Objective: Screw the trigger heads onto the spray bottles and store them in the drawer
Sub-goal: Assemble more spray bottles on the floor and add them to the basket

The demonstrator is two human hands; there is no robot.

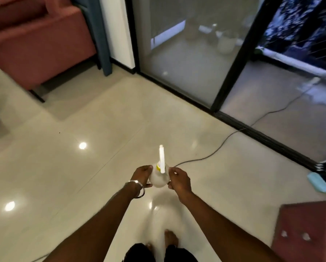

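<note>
A white spray bottle [158,179] is held in front of me above the floor, between both hands. Its white trigger head [161,159] sits on top with a yellow part [158,167] at the neck, nozzle pointing away from me. My left hand [142,175], with a metal bangle on the wrist, grips the bottle's left side. My right hand [179,181] holds its right side, fingers near the neck. No drawer is in view.
A red sofa [35,44] stands at the far left. Black-framed glass sliding doors [228,76] run along the right. A grey cable [215,148] crosses the glossy tiled floor. A red stool [305,231] and a light blue cloth [319,183] lie at the right.
</note>
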